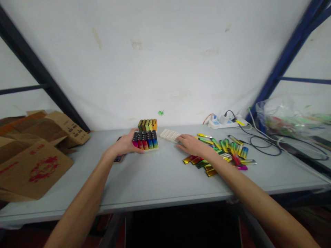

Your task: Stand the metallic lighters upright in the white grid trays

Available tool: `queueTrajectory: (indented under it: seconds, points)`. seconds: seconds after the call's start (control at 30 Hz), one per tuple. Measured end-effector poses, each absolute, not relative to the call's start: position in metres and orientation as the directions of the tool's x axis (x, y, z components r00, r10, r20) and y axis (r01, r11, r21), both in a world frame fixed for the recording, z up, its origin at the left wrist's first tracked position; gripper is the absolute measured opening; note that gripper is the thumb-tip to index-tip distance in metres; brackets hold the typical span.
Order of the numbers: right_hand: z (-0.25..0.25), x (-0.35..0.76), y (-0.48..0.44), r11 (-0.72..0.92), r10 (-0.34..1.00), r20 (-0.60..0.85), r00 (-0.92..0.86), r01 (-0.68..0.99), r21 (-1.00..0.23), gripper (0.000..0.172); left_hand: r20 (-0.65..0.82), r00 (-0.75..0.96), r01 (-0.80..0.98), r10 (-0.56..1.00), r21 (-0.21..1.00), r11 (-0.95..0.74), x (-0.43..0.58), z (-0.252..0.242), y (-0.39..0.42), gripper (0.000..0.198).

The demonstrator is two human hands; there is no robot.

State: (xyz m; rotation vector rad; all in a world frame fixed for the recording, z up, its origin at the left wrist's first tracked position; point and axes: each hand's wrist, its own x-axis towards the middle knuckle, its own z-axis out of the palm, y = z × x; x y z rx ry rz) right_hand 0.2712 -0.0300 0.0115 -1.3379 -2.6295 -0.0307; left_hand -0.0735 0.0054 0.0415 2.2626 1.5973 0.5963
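My left hand (127, 142) is wrapped round the left side of a block of lighters (146, 139), thumb in front and fingers behind. These lighters stand upright in a white tray (154, 149), pink and red at the left, blue-yellow at the right, with dark tops. Directly behind is another group of upright lighters (148, 124) in green, yellow and orange. Over to the right, a white tray with rows of bare sockets (169, 134) lies flat, and my right hand (190, 144) has its fingers closed on its right end. Loose shiny lighters (224, 151) lie piled beside my right forearm.
A dark phone (119, 158) lies partly under my left wrist. Open cardboard boxes (38, 165) fill the left side. A power strip (224, 122) with black and white cables sits by the wall at right, near clear plastic bags (281, 117). Metal shelf posts flank the table.
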Motion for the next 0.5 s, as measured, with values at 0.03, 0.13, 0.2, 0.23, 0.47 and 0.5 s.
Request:
queueTrajectory:
  seconds: [0.03,0.13,0.2,0.23,0.47,0.5]
  points:
    - [0.016,0.274,-0.034,0.567,0.816,0.17,-0.552,0.822,-0.054,0.039,0.15,0.258,0.859,0.955,0.418,-0.297,-0.071,0.039,0.006,0.116]
    - [0.028,0.287,-0.042,0.519,0.852,0.116,-0.51,0.852,-0.065,0.046,0.183,0.174,0.914,0.968,0.335,-0.228,-0.052,0.029,0.003,0.114]
    - [0.032,0.296,-0.044,0.495,0.869,0.073,-0.489,0.861,-0.12,0.051,0.243,0.131,0.93,0.961,0.305,-0.204,-0.035,0.024,-0.002,0.108]
    - [0.033,0.3,-0.044,0.486,0.874,0.058,-0.483,0.861,-0.15,0.052,0.262,0.14,0.933,0.955,0.288,-0.216,-0.027,0.022,-0.006,0.109]
    - [0.035,0.307,-0.044,0.542,0.834,0.068,-0.548,0.788,-0.293,0.056,0.268,0.377,0.771,0.887,0.439,-0.461,0.001,0.023,-0.022,0.085]
    - [0.035,0.307,-0.045,0.539,0.834,0.059,-0.549,0.785,-0.307,0.055,0.263,0.419,0.737,0.869,0.46,-0.495,0.001,0.023,-0.021,0.083]
